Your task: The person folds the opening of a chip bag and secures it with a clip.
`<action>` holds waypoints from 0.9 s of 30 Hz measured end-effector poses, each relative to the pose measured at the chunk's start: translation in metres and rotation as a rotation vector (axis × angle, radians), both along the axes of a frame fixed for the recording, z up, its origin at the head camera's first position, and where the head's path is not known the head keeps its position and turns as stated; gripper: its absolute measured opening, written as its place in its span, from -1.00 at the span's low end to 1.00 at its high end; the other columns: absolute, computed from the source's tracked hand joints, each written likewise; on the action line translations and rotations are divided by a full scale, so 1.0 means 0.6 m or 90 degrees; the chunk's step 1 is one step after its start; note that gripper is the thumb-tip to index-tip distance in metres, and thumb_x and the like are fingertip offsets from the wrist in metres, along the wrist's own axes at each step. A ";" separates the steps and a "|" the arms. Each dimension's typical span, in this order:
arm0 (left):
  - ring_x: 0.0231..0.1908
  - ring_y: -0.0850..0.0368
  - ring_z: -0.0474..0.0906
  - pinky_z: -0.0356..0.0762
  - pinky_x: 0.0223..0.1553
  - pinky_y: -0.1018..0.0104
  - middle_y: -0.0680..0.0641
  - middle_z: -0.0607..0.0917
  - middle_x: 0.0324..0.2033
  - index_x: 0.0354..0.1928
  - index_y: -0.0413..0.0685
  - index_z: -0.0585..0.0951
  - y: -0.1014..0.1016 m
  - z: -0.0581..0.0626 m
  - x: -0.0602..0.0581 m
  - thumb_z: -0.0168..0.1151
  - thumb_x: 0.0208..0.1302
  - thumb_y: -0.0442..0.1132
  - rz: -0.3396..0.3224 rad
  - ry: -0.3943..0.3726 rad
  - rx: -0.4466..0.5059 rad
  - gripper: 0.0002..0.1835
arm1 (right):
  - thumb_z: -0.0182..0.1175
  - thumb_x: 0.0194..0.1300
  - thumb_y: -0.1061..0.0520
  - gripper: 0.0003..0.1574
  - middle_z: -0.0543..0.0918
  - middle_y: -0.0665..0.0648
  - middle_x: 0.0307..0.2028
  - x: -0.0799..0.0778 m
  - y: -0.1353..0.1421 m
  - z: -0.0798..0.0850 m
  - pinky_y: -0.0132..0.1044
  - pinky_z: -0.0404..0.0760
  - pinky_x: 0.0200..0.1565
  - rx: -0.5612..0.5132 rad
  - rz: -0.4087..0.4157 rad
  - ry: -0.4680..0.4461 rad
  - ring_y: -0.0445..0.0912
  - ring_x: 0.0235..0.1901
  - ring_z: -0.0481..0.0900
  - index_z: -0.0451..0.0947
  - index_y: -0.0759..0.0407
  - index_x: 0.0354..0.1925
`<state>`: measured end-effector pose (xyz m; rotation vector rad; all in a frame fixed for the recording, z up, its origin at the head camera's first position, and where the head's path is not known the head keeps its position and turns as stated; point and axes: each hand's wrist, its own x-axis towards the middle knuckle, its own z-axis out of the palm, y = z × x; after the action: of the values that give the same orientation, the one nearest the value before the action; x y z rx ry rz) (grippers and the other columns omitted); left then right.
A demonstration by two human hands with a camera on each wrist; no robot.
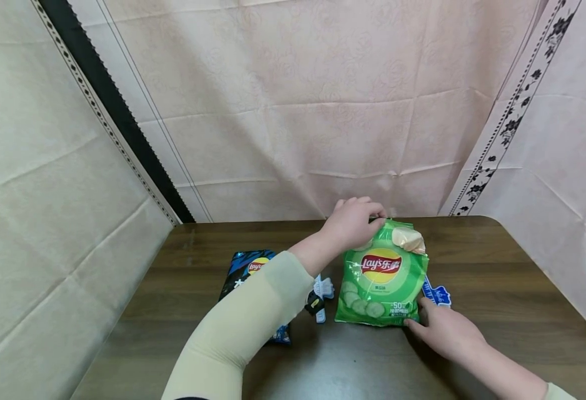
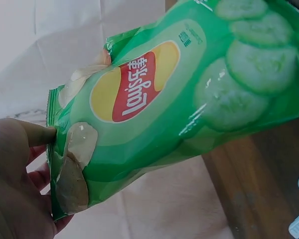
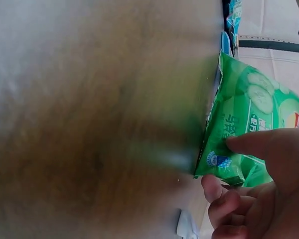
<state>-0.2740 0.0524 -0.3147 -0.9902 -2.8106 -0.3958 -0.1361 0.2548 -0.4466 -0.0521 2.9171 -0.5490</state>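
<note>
Over the right half of the wooden table [image 1: 372, 361], a green Lay's chip bag [image 1: 382, 278] is held upright, its front with the red-and-yellow logo and cucumber slices turned toward the person. I can't tell whether its bottom edge bears on the wood or sits just above it. The left hand [image 1: 355, 222] is reached across to the top of the bag, closed to a pinch on the crimped seal, thumb on one side and fingers curled on the other. The right hand [image 1: 447, 330] is down at the bag's lower corner, partly closed, with its thumb against the printed front and its bent fingers round the side edge, so the corner lies between them; how firmly, I can't make out.

Behind the bag, by the right hand, a blue piece with white edging [image 1: 440, 295] pokes out. To the other side, near the green bag but apart from it, lies a pale blue strip [image 1: 320, 315]. Further left, a dark blue-and-black Lay's bag [image 1: 240, 272] is half covered by the left sleeve [image 1: 243, 316]. Creased pale cloth [image 1: 322, 139] hangs behind the table.
</note>
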 end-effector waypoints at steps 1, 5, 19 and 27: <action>0.03 0.25 0.46 0.25 0.17 0.17 0.28 0.57 -0.08 0.02 0.37 0.65 -0.002 0.003 0.003 0.04 0.49 0.08 -0.004 0.005 0.002 -0.77 | 0.26 0.27 -0.29 -0.16 0.62 0.07 -0.36 -0.002 0.001 0.001 -0.07 0.57 -0.43 -0.001 -0.001 0.002 -0.06 -0.41 0.53 0.43 0.33 0.19; 0.00 0.24 0.45 0.24 0.18 0.15 0.27 0.57 -0.10 0.01 0.35 0.65 -0.011 0.015 0.017 0.06 0.49 0.07 -0.020 0.015 0.010 -0.77 | 0.24 0.26 -0.34 -0.07 0.68 0.24 -0.16 -0.008 0.005 0.004 0.09 0.63 -0.30 -0.001 -0.004 0.016 0.10 -0.24 0.65 0.40 0.37 0.22; 0.00 0.25 0.46 0.23 0.22 0.12 0.30 0.61 -0.08 -0.03 0.36 0.66 -0.017 0.039 0.048 0.02 0.51 0.05 -0.041 0.054 -0.047 -0.77 | 0.24 0.28 -0.32 -0.18 0.69 0.25 -0.13 -0.007 0.006 0.008 0.12 0.61 -0.30 0.006 0.000 0.061 0.16 -0.19 0.67 0.46 0.31 0.16; -0.01 0.26 0.48 0.27 0.17 0.17 0.31 0.60 -0.12 -0.04 0.40 0.65 -0.010 0.042 0.052 0.03 0.49 0.10 -0.037 0.071 -0.074 -0.77 | 0.25 0.29 -0.28 -0.29 0.68 0.09 -0.30 0.000 0.008 0.008 -0.01 0.56 -0.42 0.008 -0.001 0.094 0.01 -0.35 0.64 0.49 0.24 0.12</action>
<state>-0.2428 0.0461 -0.2897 -1.0830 -2.7361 -0.1795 -0.1364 0.2598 -0.4416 -0.0933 3.0638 -0.5498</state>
